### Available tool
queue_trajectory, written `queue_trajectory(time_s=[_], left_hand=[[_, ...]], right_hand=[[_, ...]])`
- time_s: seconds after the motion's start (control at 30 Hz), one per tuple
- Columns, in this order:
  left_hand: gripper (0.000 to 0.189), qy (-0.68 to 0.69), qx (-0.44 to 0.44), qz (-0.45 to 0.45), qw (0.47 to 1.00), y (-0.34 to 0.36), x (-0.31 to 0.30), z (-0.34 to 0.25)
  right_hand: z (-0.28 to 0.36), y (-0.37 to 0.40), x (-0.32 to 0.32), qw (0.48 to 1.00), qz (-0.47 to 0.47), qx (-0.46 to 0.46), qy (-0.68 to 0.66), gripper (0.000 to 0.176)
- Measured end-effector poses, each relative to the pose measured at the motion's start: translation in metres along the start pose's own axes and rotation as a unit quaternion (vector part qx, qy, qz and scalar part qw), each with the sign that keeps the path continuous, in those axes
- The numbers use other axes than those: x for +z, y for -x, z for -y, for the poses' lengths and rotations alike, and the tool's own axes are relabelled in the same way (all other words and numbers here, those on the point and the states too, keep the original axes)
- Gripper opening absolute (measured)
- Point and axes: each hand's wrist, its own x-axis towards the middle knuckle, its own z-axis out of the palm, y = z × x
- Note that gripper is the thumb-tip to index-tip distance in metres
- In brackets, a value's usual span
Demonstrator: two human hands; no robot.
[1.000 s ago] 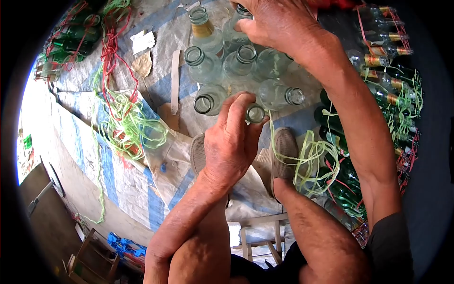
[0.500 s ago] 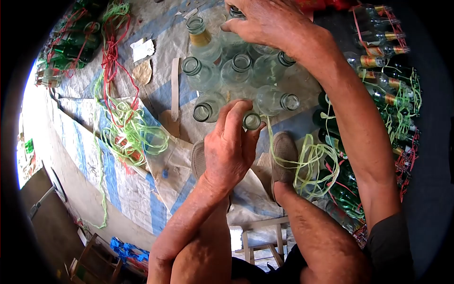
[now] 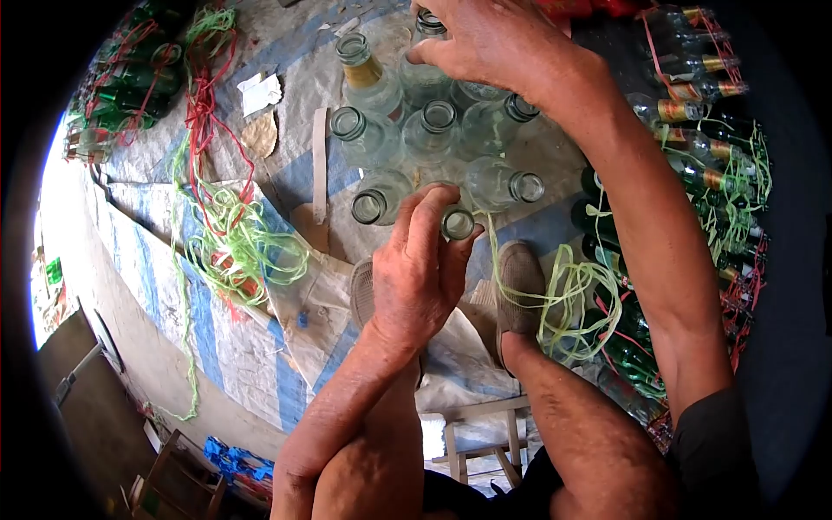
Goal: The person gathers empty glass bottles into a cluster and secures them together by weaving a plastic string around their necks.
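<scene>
Several clear glass bottles [image 3: 429, 139] stand upright in a close cluster on the ground sheet. My left hand [image 3: 412, 277] is wrapped round the neck of the nearest glass bottle [image 3: 458, 224]. At the far side, my right hand [image 3: 494, 43] curves round the neck of another glass bottle [image 3: 425, 74], thumb on the near side; some of its fingers are cut off by the top edge. One glass bottle [image 3: 364, 74] at the back left has a gold neck label. A pale green plastic string [image 3: 563, 295] runs from beside the front bottles into loose loops at right.
Tangled green and red string [image 3: 238, 234] lies on the striped sheet [image 3: 208, 347] at left. Tied bottle bundles stand at far left [image 3: 130, 91] and along the right [image 3: 715, 160]. My shoes [image 3: 523, 277] are just before the cluster; a wooden stool [image 3: 481, 433] is below.
The cluster and both hands sit slightly further left in view. More of the bottle neck beside my right hand shows now. Both hands keep nearly the same pose.
</scene>
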Motion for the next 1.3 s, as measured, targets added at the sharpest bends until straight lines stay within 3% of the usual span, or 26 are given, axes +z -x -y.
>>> queue_trajectory(time_s=[0.07, 0.17, 0.27, 0.3, 0.4, 0.53, 0.63, 0.73, 1.13, 1.3], left_hand=[[0.043, 0.004, 0.003, -0.003, 1.0, 0.0, 0.001, 0.001], [0.044, -0.008, 0.02, -0.004, 1.0, -0.001, -0.001, 0.002], [0.047, -0.009, 0.049, -0.018, 0.999, -0.002, 0.001, 0.007], [0.047, -0.002, 0.029, -0.008, 1.0, -0.001, 0.0, 0.004], [0.048, -0.005, 0.028, -0.002, 1.0, -0.002, -0.001, 0.002], [0.044, -0.008, 0.029, -0.012, 0.999, -0.002, -0.001, 0.002], [0.045, -0.014, 0.031, -0.012, 0.999, -0.002, -0.001, 0.003], [0.046, -0.014, 0.024, -0.007, 1.0, -0.001, -0.001, 0.003], [0.047, -0.007, 0.029, -0.021, 0.999, -0.001, 0.001, 0.004], [0.047, 0.0, 0.015, -0.017, 1.0, 0.0, 0.002, 0.003]], right_hand=[[-0.001, 0.007, -0.001, 0.999, -0.021, -0.035, -0.014, 0.033], [0.008, 0.021, -0.008, 0.984, -0.125, -0.11, 0.058, 0.032], [0.025, 0.04, -0.019, 0.987, -0.079, -0.127, 0.051, 0.026], [0.025, 0.046, -0.015, 0.995, -0.022, -0.096, 0.019, 0.037], [0.02, 0.057, 0.005, 0.983, -0.028, -0.167, 0.072, 0.037], [0.019, 0.06, 0.013, 0.986, 0.025, -0.149, 0.069, 0.034], [0.02, 0.055, 0.013, 0.985, -0.015, -0.149, 0.081, 0.021], [0.019, 0.05, 0.011, 0.988, 0.017, -0.118, 0.099, 0.033], [0.024, 0.048, 0.01, 0.985, 0.008, -0.097, 0.141, 0.033], [0.017, 0.048, 0.011, 0.98, -0.039, -0.162, 0.112, 0.036]])
